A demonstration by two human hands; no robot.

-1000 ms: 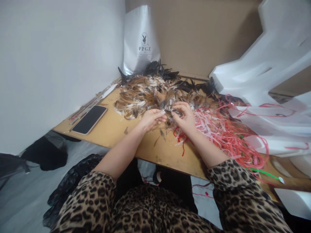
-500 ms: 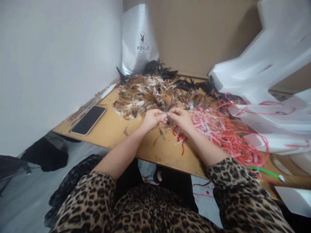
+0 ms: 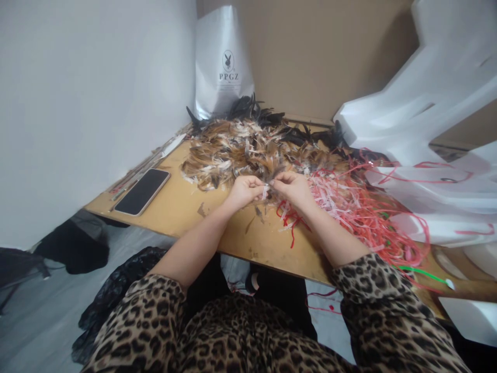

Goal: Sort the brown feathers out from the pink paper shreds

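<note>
Over the table, both my hands are close together at the near edge of a pile of brown and white feathers (image 3: 221,153). My left hand (image 3: 245,191) is closed, its fingertips pinching a short white strip (image 3: 265,191) that hangs down. My right hand (image 3: 294,189) is closed too, pinching a small dark brown feather (image 3: 278,170) whose tip points up and away from me. A narrow gap lies between the two sets of fingertips. Pink, white and red strips (image 3: 341,202) lie heaped just right of my right hand.
A phone (image 3: 142,192) lies on the wooden table (image 3: 186,207) at left. Behind the feathers stands a silver-white bag (image 3: 217,57), with black feathers (image 3: 248,107) at its foot. White bulky pieces (image 3: 419,98) crowd the right side. A green strip (image 3: 423,273) lies near the right edge.
My right hand has shifted slightly right, away from my left fingertips. More of the white strip shows below the left fingers. The left hand has hardly moved.
</note>
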